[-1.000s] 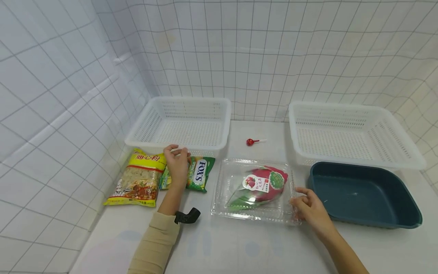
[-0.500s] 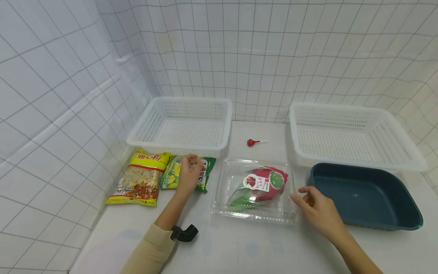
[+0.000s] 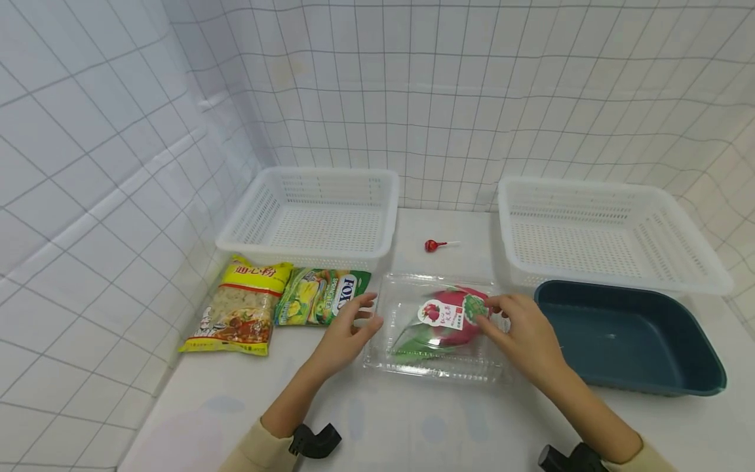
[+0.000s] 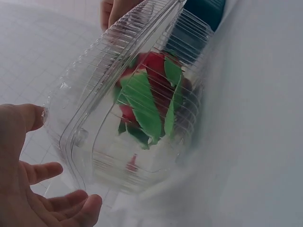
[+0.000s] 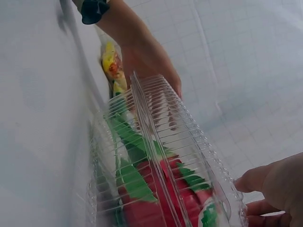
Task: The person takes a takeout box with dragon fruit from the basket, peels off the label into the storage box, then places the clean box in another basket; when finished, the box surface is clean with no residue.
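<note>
Left hand (image 3: 345, 335) and right hand (image 3: 527, 331), fingers loosely parted, I have at opposite ends of one clear clamshell (image 3: 396, 316), left of the single teal tub (image 3: 625, 341). The clamshell's long axis runs toward the tub; one dragon fruit (image 3: 455, 336) inside points its green end away from it. Farther left: one Fox's bag (image 3: 321, 298), one macaroni bag (image 3: 238, 305); farther back than the tub: two white baskets (image 3: 578, 246), one red lollipop (image 3: 431, 246).

The fruit (image 3: 454, 337) is pinky-red with green leaves, and its box (image 3: 389, 298) is see-through. The lollipop (image 3: 432, 246) is red. One bag (image 3: 238, 311) is yellow with red stripes; the other bag (image 3: 309, 301) is green and yellow. The baskets (image 3: 307, 254) are white, and the tub (image 3: 637, 341) is dark blue-green. Thin grey squares cover the white wall (image 3: 383, 98). The sleeves (image 3: 259, 447) are tan.
</note>
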A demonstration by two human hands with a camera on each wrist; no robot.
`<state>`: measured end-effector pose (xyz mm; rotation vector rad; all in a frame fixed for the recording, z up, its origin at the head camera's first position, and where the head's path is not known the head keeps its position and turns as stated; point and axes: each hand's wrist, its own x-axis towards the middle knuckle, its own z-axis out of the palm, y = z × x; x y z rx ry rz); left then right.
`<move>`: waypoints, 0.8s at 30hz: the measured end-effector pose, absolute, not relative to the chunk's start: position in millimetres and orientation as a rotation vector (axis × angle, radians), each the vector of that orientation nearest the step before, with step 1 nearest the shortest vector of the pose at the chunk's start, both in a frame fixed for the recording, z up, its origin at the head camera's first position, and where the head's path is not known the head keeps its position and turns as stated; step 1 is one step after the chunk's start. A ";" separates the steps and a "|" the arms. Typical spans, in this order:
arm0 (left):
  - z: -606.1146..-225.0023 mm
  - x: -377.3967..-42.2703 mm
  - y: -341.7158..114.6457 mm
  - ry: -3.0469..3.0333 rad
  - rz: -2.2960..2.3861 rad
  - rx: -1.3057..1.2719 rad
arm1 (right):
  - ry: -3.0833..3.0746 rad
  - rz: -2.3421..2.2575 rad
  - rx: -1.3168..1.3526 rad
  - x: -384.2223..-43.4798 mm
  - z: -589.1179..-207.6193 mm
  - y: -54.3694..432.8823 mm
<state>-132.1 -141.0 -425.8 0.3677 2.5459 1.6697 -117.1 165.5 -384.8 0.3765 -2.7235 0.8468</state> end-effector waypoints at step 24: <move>-446.1 -130.2 -136.6 2.205 1.975 0.296 | -2.702 0.959 0.309 -134.2 -391.3 144.3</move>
